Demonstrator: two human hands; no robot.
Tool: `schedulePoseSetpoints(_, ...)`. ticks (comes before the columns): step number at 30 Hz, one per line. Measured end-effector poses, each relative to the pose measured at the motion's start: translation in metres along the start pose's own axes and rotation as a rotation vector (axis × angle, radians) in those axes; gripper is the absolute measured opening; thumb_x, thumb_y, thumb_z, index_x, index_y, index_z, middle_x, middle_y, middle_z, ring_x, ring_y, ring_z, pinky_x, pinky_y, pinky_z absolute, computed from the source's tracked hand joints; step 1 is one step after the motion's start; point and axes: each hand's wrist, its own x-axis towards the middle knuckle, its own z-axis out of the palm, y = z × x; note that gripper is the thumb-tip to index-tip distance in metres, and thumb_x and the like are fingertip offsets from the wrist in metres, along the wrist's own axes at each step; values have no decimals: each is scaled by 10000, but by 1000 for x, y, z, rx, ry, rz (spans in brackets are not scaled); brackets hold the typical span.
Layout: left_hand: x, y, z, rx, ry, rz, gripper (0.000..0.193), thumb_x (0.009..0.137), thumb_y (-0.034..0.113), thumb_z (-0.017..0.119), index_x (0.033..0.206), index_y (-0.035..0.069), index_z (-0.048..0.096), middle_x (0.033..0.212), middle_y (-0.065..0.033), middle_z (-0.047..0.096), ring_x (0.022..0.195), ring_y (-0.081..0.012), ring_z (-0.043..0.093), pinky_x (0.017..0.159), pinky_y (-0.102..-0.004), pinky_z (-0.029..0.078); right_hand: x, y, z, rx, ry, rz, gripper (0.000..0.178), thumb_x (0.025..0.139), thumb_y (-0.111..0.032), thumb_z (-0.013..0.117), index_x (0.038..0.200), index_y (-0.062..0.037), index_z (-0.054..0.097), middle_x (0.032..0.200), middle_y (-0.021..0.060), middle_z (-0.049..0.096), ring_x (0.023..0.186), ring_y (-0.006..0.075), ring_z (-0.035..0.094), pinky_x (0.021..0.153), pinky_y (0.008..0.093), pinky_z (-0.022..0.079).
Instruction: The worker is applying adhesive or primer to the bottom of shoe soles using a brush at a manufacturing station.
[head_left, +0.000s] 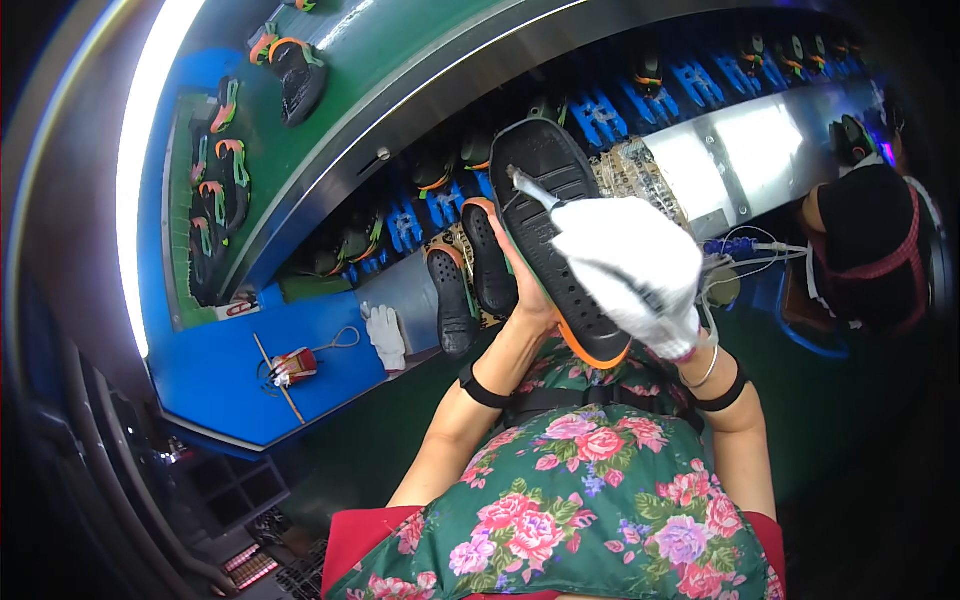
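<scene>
Black, orange-rimmed sole, apparently rubber or foam (530,215), raised mid-view before the wearer; taken as landmark. Bare left hand (537,300) grasps it at its left side, fingers partly hidden behind it, which likely braces the piece while leaving its ridged, perforated face exposed. White-gloved right hand (630,265) is clenched around a slim, pale-handled tool (538,190), angled so its dark tip meets or nearly meets the sole's far half; the glove hides too much to identify the tool or confirm contact. Just left of the sole: two upright black perforated soles with orange edging (487,250), presumably placed within easy reach. Farther left of the sole, a flat blue bench (200,385) carries a small red-and-white bundle (293,367); a limp white fabric glove (385,337) lies at the bench edge nearest the sole, perhaps parked there to leave the left grip bare.
</scene>
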Motion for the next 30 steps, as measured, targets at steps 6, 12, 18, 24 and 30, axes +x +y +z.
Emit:
schedulePoseSetpoints(6, -4, -6, -47, -140, -267, -142, 1118, 852, 938, 235, 1401, 17, 552, 1352, -124, 630, 1188, -268, 630, 1049, -453, 495, 11, -9, 1, 24, 9, -139, 258, 787, -31, 775, 1044, -61, 785, 1067, 135, 767, 984, 297, 741, 893, 398, 570)
schedulePoseSetpoints(12, 0, 8, -5, 475, -44, -75, 1075, 860, 926, 264, 1470, 67, 479, 1351, -150, 615, 1198, -291, 624, 1048, -456, 502, 9, -10, 5, -188, 47, -236, 264, 805, -26, 739, 1062, -72, 778, 1111, 118, 762, 1007, 287, 740, 916, 420, 565)
schedulePoseSetpoints(18, 7, 19, 6, 17, 103, -73, 1046, 864, 916, 298, 1486, 93, 468, 1340, -176, 613, 1136, -316, 654, 1027, -476, 515, 13, 0, -10, 19, 18, -170, 220, 797, -28, 748, 1006, -79, 792, 1052, 108, 774, 987, 289, 748, 947, 413, 565)
schedulePoseSetpoints(24, 16, 25, 1, 37, -237, -209, 1130, 821, 965, 229, 1311, 4, 569, 1041, -185, 686, 901, -296, 686, 848, -432, 573, 0, -5, 0, 68, -74, -211, 285, 774, -13, 772, 1049, -84, 784, 1063, 104, 771, 996, 286, 740, 884, 387, 586)
schedulePoseSetpoints(30, 16, 31, 8, 35, -70, -191, 1136, 777, 993, 274, 1283, 21, 574, 1026, -198, 665, 863, -295, 656, 764, -433, 573, -13, 3, 4, -14, -56, -174, 315, 813, -31, 761, 1124, -78, 764, 1095, 103, 766, 1032, 284, 731, 871, 398, 585)
